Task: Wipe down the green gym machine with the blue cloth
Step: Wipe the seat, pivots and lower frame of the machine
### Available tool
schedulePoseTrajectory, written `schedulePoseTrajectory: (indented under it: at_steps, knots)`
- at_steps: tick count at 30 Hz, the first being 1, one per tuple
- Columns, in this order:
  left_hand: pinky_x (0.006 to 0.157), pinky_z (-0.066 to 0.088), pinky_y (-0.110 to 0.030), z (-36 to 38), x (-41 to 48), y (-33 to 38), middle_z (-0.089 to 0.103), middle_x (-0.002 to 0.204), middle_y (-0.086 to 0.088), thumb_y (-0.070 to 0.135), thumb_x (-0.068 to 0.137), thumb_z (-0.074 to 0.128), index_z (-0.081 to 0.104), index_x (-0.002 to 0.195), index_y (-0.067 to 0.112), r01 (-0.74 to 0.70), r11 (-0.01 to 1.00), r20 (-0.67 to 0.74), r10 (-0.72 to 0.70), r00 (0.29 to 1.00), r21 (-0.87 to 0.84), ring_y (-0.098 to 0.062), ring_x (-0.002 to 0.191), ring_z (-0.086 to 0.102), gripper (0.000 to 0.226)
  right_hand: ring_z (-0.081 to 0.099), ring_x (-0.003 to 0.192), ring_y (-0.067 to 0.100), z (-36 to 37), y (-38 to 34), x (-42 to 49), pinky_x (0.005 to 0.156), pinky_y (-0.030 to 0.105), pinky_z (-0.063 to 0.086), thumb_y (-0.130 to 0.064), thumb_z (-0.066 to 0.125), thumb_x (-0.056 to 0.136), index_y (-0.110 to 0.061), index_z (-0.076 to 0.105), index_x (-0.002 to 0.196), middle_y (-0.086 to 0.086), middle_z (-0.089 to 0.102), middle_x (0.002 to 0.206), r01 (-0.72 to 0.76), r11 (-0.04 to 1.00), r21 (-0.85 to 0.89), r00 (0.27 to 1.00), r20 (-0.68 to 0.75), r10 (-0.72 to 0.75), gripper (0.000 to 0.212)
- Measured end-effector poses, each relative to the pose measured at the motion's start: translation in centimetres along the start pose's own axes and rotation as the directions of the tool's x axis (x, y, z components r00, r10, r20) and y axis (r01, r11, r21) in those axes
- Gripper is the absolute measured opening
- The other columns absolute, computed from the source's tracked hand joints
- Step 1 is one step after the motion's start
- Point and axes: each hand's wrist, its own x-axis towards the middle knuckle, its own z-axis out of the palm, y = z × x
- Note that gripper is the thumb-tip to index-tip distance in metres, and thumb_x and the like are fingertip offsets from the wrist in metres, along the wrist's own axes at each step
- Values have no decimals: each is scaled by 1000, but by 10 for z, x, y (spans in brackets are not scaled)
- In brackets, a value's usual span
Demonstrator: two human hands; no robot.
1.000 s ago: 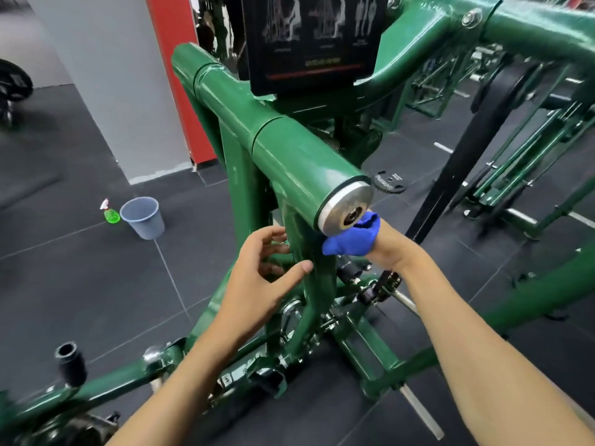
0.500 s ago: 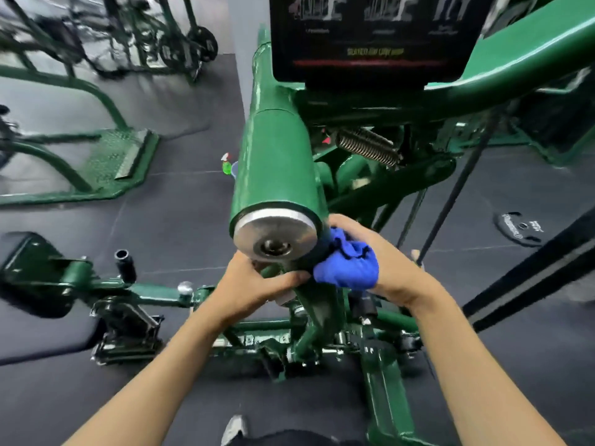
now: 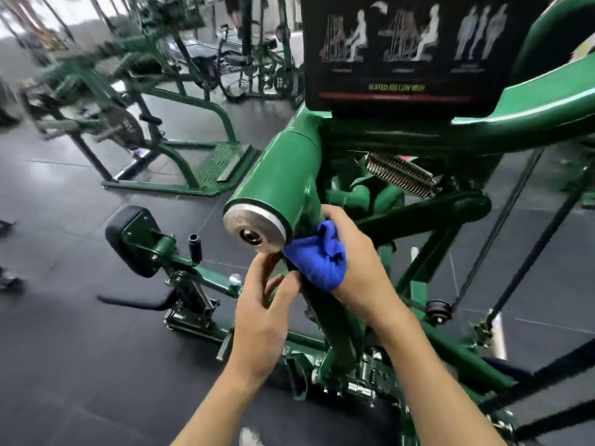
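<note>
The green gym machine (image 3: 286, 169) fills the middle of the head view, with a thick horizontal tube ending in a silver cap (image 3: 254, 231). My right hand (image 3: 357, 252) holds the bunched blue cloth (image 3: 318, 260) against the green upright post just below and right of that cap. My left hand (image 3: 264, 304) rests on the left side of the same post under the cap, fingers loosely curled on the metal, holding nothing else.
A black instruction placard (image 3: 402, 53) sits above the tube. A coil spring (image 3: 399, 175) and black cables (image 3: 531, 252) run at right. A black pad (image 3: 135, 239) and a peg (image 3: 194, 246) stick out at left. Other green machines (image 3: 180, 123) stand behind on the dark floor.
My view has swung further left and nearer. My right hand with the cloth has slid slightly down the post; my left hand has loosened and dropped a little below the cap.
</note>
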Motion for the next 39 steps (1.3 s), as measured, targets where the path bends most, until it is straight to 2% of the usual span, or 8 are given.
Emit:
schedulePoseTrajectory:
  at_steps: [5, 12, 16, 21, 28, 32, 35, 39]
  knots:
    - [114, 38, -61, -1, 5, 14, 66, 138, -5, 31, 99, 51, 66, 132, 21, 42, 996, -91, -49, 995, -74, -27, 136, 56, 38, 70, 101, 18, 1, 26, -27, 90, 52, 58, -35, 83, 77, -43, 52, 126, -10, 69, 112, -119, 985, 123, 993, -8, 121, 58]
    - [110, 40, -62, -17, 12, 40, 65, 136, -18, 46, 95, 48, 59, 137, 6, -21, 977, -207, -24, 978, -211, -32, 128, 59, 58, 61, 80, 4, 7, -55, 21, 75, 30, 50, -46, 60, 92, -30, 54, 99, -12, 66, 90, -34, 982, 184, 964, -255, 81, 18]
    - [99, 45, -45, -27, 25, 59, 69, 128, -12, 35, 99, 41, 59, 137, 11, -119, 978, -201, 84, 976, -170, -24, 117, 65, 48, 65, 77, 13, 11, -64, 27, 75, 36, 53, -73, 61, 87, -25, 52, 100, -12, 68, 88, -224, 943, 246, 948, -171, 270, 51]
    - [98, 44, -44, -29, 34, 67, 69, 131, -10, 38, 98, 50, 64, 131, 20, -157, 983, -199, 136, 971, -92, -28, 122, 64, 41, 60, 69, 12, 0, -70, 53, 64, 26, 51, -42, 57, 101, -26, 62, 91, -4, 64, 81, -345, 641, 686, 923, 123, 365, 20]
    - [111, 40, -67, -36, 50, 69, 68, 132, -13, 53, 93, 56, 68, 127, 24, -71, 989, -145, 52, 988, -128, -37, 126, 61, 47, 71, 107, 33, -2, -78, 84, 106, 49, 53, -50, 69, 90, -11, 73, 117, 14, 74, 117, -529, 462, 712, 805, 247, 540, 48]
    - [112, 41, -64, -41, 64, 69, 70, 130, -13, 41, 106, 46, 65, 132, 12, 2, 976, -127, -30, 991, -217, -34, 123, 65, 43, 61, 72, 26, -13, -83, 70, 65, 34, 54, -38, 60, 94, -16, 61, 113, 14, 64, 96, -368, 583, 724, 891, 95, 444, 30]
    - [110, 44, -56, -43, 72, 76, 70, 129, -13, 34, 106, 42, 65, 130, 9, 0, 966, -96, -25, 995, -257, -30, 123, 66, 42, 50, 77, 17, -21, -100, 62, 70, 36, 43, -43, 67, 87, -28, 40, 106, 2, 56, 94, -202, 798, 568, 869, -271, 413, 36]
    - [98, 49, -38, -46, 82, 86, 71, 127, -16, 28, 104, 46, 63, 128, 3, -42, 973, -70, 26, 997, -227, -27, 122, 67, 38, 51, 73, 4, -9, -130, 67, 63, 25, 45, -32, 66, 95, -29, 34, 106, -1, 55, 100, 194, 934, 301, 874, -485, -26, 34]
